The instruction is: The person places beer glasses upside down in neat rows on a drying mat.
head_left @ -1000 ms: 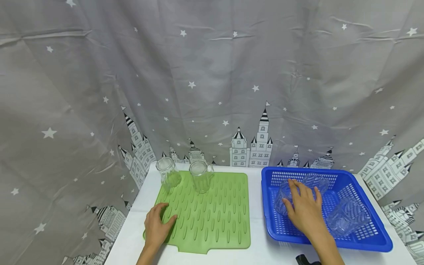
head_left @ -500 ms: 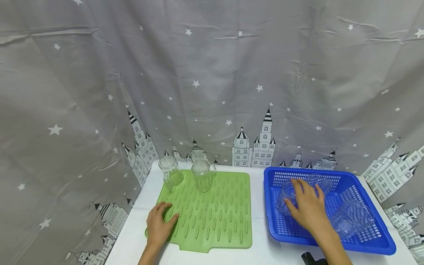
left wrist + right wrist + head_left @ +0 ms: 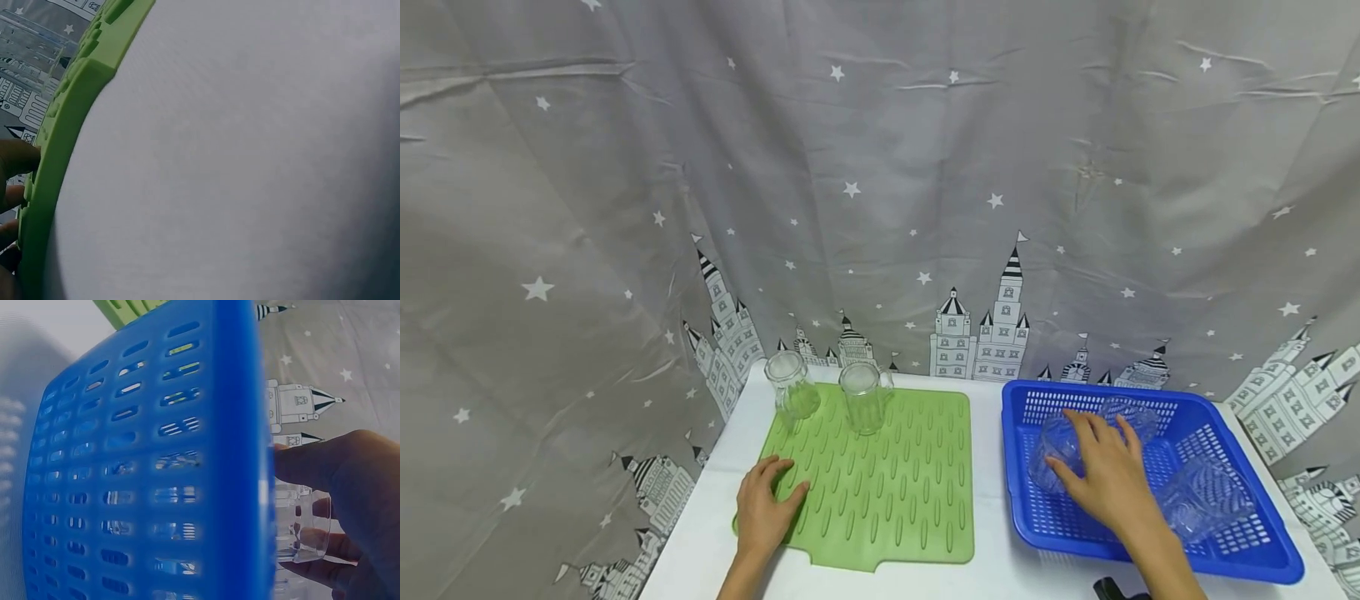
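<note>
My left hand (image 3: pixel 762 512) rests on the left edge of a green ribbed drying mat (image 3: pixel 891 500), thumb and fingers spread and holding nothing; in the left wrist view its fingers (image 3: pixel 19 156) lie against the mat's edge. Two clear glass mugs, a left one (image 3: pixel 801 398) and a right one (image 3: pixel 865 408), stand upside down at the mat's back. Inside the blue basket (image 3: pixel 1150 560), my right hand (image 3: pixel 1108 479) holds a glass mug (image 3: pixel 1047 471) on the left side. The right wrist view has this mug (image 3: pixel 290 519) between thumb and fingers, partly behind the basket wall.
Two more glasses lie in the basket, one at the back (image 3: pixel 1138 417) and one at the right (image 3: pixel 1202 500). A black object (image 3: pixel 1108 588) lies at the table's front by the right forearm. A grey castle-print curtain (image 3: pixel 880 208) hangs behind the white table (image 3: pixel 988 517).
The head view has shifted slightly, so everything sits a little further right. Both hands keep almost the same places on the mat and in the basket.
</note>
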Demonstrator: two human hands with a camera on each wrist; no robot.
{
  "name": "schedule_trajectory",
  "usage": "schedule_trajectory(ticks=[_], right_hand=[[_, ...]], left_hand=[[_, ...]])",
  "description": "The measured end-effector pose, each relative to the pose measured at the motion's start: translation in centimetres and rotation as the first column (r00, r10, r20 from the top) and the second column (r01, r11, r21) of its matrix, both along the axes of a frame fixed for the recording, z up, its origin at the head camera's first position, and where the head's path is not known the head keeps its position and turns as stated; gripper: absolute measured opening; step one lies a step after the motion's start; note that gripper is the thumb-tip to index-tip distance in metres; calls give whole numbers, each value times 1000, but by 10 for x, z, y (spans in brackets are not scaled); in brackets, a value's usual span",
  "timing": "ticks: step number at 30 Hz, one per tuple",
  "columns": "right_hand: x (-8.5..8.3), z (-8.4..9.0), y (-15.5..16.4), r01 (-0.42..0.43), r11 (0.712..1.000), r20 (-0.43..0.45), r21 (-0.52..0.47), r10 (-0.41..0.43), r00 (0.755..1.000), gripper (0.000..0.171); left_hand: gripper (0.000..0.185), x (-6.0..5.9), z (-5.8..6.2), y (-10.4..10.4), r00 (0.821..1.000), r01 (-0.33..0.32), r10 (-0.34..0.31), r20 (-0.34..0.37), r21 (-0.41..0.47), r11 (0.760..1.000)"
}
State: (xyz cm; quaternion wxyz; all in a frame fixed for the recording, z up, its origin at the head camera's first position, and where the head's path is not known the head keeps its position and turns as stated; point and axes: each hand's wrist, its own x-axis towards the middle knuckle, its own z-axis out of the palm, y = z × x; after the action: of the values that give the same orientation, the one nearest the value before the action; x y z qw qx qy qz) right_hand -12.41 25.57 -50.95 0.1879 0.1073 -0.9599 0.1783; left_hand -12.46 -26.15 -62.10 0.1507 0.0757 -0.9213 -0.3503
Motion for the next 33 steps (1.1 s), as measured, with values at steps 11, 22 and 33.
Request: schedule_trajectory(ticks=[11,22,33], right_hand=[[6,13,2,-66,998,-1,-2,66,998,78],[11,45,5,-126,992,-47,-10,126,991,78],[13,57,5,-148,989,-117,5,148,982,82]], left_hand=[[46,4,0,2,999,-23,23,-45,9,1000],[49,1,0,-1,1000,-28,28,3,13,1000],[47,3,1,2,999,-31,32,-33,19,999]])
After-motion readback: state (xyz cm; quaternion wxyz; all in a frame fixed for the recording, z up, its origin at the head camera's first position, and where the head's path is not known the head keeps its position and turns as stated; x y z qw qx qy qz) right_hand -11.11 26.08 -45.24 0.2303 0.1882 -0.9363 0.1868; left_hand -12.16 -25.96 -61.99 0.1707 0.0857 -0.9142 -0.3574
